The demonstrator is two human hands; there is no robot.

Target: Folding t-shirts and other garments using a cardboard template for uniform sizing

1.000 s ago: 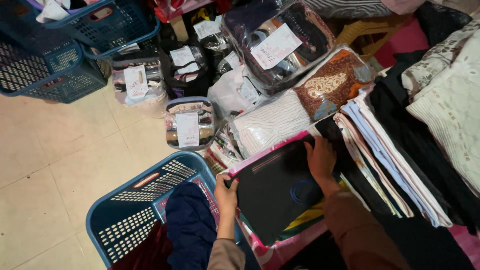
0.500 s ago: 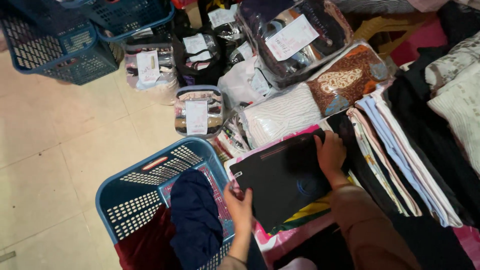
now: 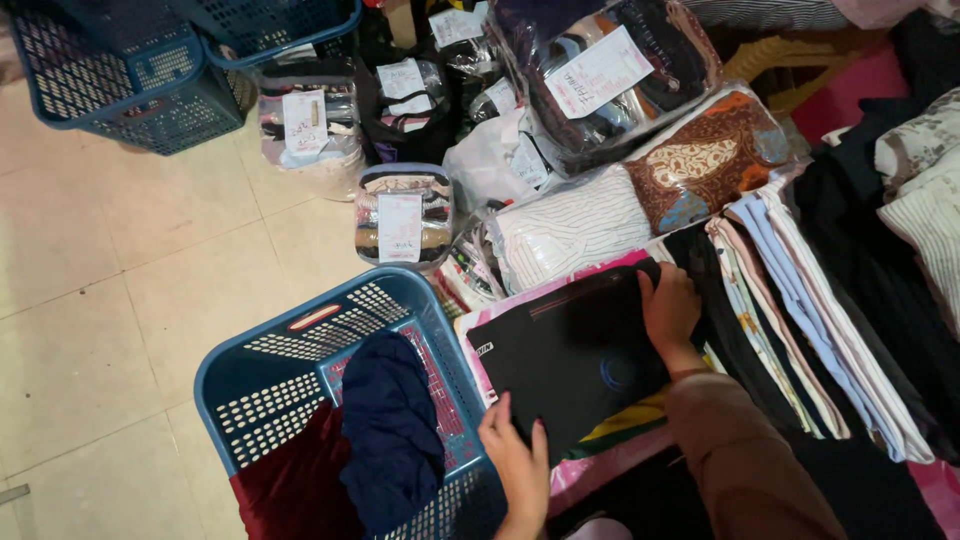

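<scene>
My left hand [image 3: 517, 462] grips the near left corner of a folded black garment [image 3: 570, 350]. My right hand [image 3: 668, 308] holds the same garment at its far right corner. The garment lies flat on a pile of folded clothes with pink and yellow-green layers [image 3: 620, 430] under it. Just left of it stands a blue plastic laundry basket [image 3: 300, 345] holding a dark navy cloth [image 3: 392, 430] and a dark red cloth [image 3: 295, 490].
Rows of folded shirts [image 3: 800, 320] lie to the right. Clear bags of packed clothes with paper labels [image 3: 402, 215] [image 3: 600, 80] sit behind, next to a white striped bundle [image 3: 565, 235] and a brown patterned one [image 3: 700, 160]. More blue baskets [image 3: 130, 70] stand at top left on the beige tiled floor [image 3: 110, 300].
My left hand has slid down the garment's left edge toward its near corner. The right hand stays at the far right corner. The view has shifted slightly.
</scene>
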